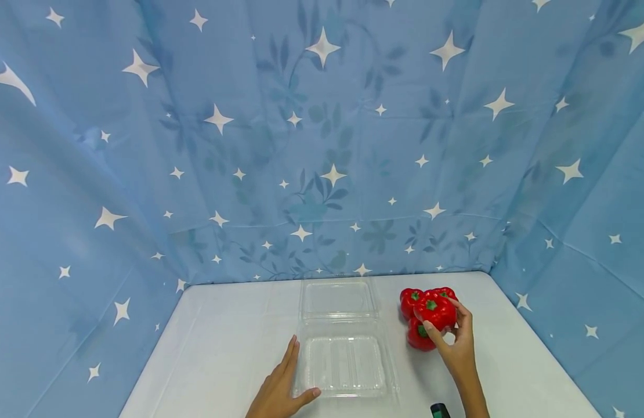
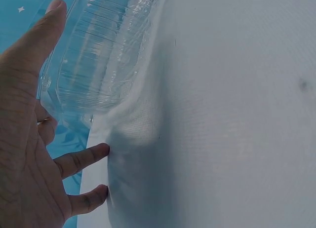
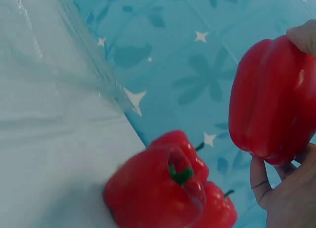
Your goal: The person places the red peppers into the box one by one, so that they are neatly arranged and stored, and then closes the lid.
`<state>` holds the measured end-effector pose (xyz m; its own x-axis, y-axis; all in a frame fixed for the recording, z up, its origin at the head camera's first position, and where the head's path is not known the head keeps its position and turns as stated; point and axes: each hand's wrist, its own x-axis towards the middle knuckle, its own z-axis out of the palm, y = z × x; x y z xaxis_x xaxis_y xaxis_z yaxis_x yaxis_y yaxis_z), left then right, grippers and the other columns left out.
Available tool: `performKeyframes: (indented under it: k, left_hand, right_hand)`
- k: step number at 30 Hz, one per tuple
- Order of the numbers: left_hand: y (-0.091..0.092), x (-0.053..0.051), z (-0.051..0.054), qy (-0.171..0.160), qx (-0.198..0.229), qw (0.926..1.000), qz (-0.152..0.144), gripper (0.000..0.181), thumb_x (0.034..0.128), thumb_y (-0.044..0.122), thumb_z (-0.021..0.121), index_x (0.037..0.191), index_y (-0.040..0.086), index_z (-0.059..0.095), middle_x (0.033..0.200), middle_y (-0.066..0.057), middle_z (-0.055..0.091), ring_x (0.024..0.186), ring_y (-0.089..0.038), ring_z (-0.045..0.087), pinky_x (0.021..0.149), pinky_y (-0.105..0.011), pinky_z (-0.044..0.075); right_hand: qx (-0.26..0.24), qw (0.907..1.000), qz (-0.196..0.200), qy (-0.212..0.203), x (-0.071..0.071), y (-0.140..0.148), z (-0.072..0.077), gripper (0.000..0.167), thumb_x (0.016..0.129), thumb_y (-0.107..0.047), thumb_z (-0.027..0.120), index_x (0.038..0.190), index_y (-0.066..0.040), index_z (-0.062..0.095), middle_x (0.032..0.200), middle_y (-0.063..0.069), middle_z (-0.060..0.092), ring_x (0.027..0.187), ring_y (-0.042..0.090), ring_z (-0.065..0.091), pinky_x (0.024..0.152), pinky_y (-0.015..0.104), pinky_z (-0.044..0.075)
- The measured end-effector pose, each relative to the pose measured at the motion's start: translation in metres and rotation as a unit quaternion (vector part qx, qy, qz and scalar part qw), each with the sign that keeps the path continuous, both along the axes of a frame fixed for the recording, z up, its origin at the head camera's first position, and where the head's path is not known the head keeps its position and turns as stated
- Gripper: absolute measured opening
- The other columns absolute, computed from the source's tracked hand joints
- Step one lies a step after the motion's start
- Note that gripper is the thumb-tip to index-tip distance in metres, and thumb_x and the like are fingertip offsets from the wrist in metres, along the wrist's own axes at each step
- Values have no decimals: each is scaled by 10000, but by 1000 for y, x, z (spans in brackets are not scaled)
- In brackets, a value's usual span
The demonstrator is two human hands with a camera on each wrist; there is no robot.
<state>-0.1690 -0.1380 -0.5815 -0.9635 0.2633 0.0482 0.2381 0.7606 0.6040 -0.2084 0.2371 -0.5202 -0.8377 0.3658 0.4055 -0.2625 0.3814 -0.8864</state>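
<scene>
In the head view the right hand (image 1: 460, 348) holds a red bell pepper (image 1: 434, 309) between thumb and fingers, over several other red peppers (image 1: 420, 335). The right wrist view shows the held pepper (image 3: 271, 102) gripped by the right hand (image 3: 291, 193), apart from the peppers (image 3: 153, 191) on the table. An opened clear plastic container (image 1: 345, 364) lies mid-table, its lid (image 1: 339, 299) to the back. Fingers extended, the left hand (image 1: 281, 386) is at the container's left side; in the left wrist view this hand (image 2: 29, 139) is beside the container (image 2: 94, 55).
A white-covered table (image 1: 217, 348) fills the lower view, with a blue star-patterned curtain (image 1: 301, 145) behind and on both sides. A dark and green object (image 1: 439, 410) shows at the bottom edge, left of the right forearm.
</scene>
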Motion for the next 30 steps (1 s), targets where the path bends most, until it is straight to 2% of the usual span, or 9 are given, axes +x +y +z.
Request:
performKeyframes:
  k: [4,8,11,16,20,24,27,30]
  left_hand:
    - [0,1,0,-23,-8,10000,-1,1075,840,617,645,1585,143,33,1641,-135,140,1255,-523,496,815,-683,498]
    - [0,1,0,-34,29,10000,-18,1077,840,611,649,1586,161,15,1641,-138,134,1255,-530,491,815,-690,493]
    - [0,1,0,-33,43,10000,-45,1078,841,607,650,1585,158,12,1641,-144,132,1259,-531,488,823,-694,489]
    - [0,0,1,-12,14,10000,-39,1079,843,604,650,1584,132,23,1636,-157,144,1240,-542,497,812,-695,491]
    - [0,1,0,92,-17,10000,-35,1077,843,598,655,1582,114,38,1634,-162,149,1229,-541,507,811,-680,503]
    - [1,1,-1,141,-43,9999,-12,1075,838,617,649,1583,118,56,1639,-139,148,1255,-507,506,847,-657,509]
    - [1,1,-1,130,-43,9999,11,1079,831,628,648,1582,115,66,1637,-136,159,1262,-497,505,854,-657,507]
    - [1,1,-1,56,-24,10000,37,1084,829,629,649,1583,121,59,1635,-141,164,1259,-509,502,852,-673,499]
  right_hand:
    - [3,9996,248,122,-1,-10,3,758,776,-1,770,1430,-41,389,1391,37,481,1181,-64,427,836,5,433]
    - [96,9991,414,18,-2,-20,5,775,760,-34,794,1433,-81,411,1371,-27,489,1185,-85,416,839,7,429]
    - [228,9979,605,-30,-4,-27,6,791,753,-50,805,1438,-99,411,1388,23,495,1198,-108,400,853,20,425]
    - [269,9904,1356,-97,-10,-38,9,798,760,-71,807,1445,-93,399,1420,115,462,1225,-44,409,876,129,504]
    - [313,9813,1840,-469,-12,-48,13,799,758,-144,820,1441,-121,405,1428,134,442,1270,177,430,847,330,595]
    - [313,9703,2153,-1054,-16,-58,12,816,751,-224,833,1446,-178,407,1450,148,445,1308,381,430,854,458,592]
    - [296,9637,2211,-1467,-19,-65,9,865,733,-284,850,1450,-207,374,1455,142,446,1323,395,426,877,469,582]
    - [274,9607,2186,-1686,-21,-71,6,919,713,-319,866,1442,-181,325,1450,151,447,1320,384,431,891,476,576]
